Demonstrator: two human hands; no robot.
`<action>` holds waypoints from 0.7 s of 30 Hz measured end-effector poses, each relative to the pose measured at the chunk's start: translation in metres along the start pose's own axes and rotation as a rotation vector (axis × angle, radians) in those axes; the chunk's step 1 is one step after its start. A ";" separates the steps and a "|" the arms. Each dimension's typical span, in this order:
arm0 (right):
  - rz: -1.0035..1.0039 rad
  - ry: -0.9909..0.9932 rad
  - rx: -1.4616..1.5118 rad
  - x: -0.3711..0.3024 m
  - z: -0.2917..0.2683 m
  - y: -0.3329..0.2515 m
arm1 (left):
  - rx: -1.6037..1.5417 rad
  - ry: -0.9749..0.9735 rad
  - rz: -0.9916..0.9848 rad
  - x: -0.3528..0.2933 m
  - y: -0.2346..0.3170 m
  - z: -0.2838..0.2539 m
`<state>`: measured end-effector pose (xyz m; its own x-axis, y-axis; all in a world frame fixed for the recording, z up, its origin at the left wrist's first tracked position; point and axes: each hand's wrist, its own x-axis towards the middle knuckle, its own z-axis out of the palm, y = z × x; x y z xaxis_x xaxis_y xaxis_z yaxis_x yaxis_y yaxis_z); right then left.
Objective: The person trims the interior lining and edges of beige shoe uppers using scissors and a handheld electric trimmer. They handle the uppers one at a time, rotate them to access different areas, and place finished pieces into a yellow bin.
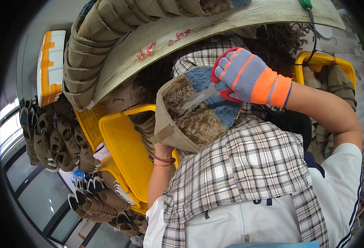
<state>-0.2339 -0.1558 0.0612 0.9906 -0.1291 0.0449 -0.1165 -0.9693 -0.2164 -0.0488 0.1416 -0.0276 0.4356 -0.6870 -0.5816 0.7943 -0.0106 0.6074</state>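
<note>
We had our R hand (252, 78), in a grey & orange knit glove, curled tight round the red handles of the scissors (200, 97). The blades pointed down-left over the brown fleece inside the boot piece (202, 126); couldn't tell if they touched it. Our L hand (163, 149), bare, w/ a beaded bracelet (164, 159) & a thin red band at the wrist, was under the near-left edge of the piece. Its fingers were mostly hidden, so we couldn't tell how far closed they were.

The piece sat tilted in front of our chest, btwn both hands, mouth toward us: tan outside, brown fleece lining, blue fleece at the R end. Our plaid apron (248, 161) was just below it.

Beyond was the wood-grain tabletop (211, 31) w/ small red flower prints, & along it a long curved row of nested tan pieces (93, 47). On the L: a yellow basket (126, 159) near our forearm, a white box (58, 62) w/ orange tape, & lots of tan footwear (60, 142) in bunches. On the R, past our glove, another yellow bin (349, 66) held more tan pieces.
</note>
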 end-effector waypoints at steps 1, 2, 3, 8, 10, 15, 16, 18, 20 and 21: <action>0.002 0.007 0.029 0.001 0.004 0.000 | -0.025 -0.067 0.039 0.000 -0.002 0.002; 0.004 0.014 0.058 0.002 0.007 0.000 | -0.050 -0.135 0.078 0.001 -0.001 0.004; -0.008 0.031 0.064 0.004 0.010 0.000 | -0.019 -0.147 0.109 0.004 -0.002 0.001; -0.046 0.096 -0.001 0.017 0.022 -0.005 | 0.157 0.065 0.073 0.028 -0.010 -0.024; -0.026 0.045 -0.001 0.024 0.023 -0.006 | 0.182 0.126 0.014 0.034 -0.009 -0.025; -0.055 0.153 -0.026 0.030 0.029 -0.008 | 0.214 0.101 0.046 0.030 -0.010 -0.024; -0.044 0.105 -0.021 0.032 0.027 -0.008 | 0.227 0.088 0.062 0.029 -0.009 -0.026; 0.000 0.005 -0.011 0.034 0.022 -0.010 | 0.242 0.058 0.121 0.026 -0.009 -0.024; 0.065 -0.100 0.002 0.035 0.017 -0.012 | 0.286 0.085 0.155 0.023 -0.008 -0.012; 0.038 -0.017 0.055 0.032 0.018 -0.008 | 0.269 0.111 0.163 0.023 -0.009 -0.010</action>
<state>-0.1996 -0.1482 0.0466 0.9867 -0.1616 0.0194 -0.1504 -0.9508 -0.2707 -0.0409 0.1331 -0.0521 0.6030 -0.6119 -0.5118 0.5768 -0.1088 0.8096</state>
